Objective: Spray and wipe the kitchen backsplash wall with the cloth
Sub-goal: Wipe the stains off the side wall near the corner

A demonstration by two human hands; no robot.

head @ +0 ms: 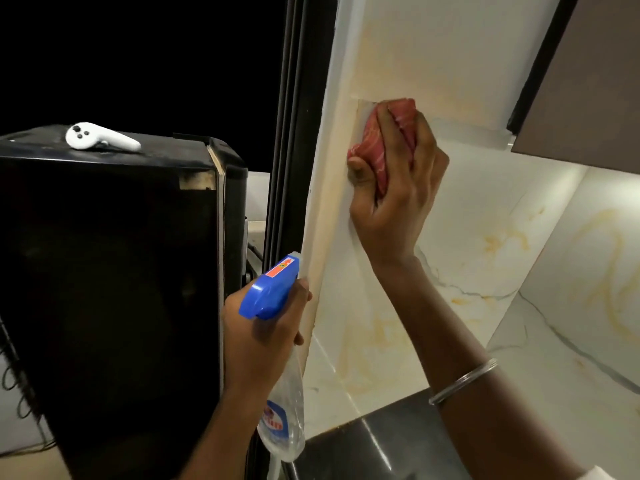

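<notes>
Right hand [391,188] clamps red cloth [388,136], pressing it on wall [467,220] near left edge. Left hand [263,337] grips spray bottle [277,393], held upright below.

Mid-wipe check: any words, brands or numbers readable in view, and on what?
Label on the bottle: red letters on white and blue, too blurred to read.
Sticker on the sprayer head: red-orange, print too small to read.
White controller: buttons only, no text seen.
No text on the cloth or wall.
</notes>
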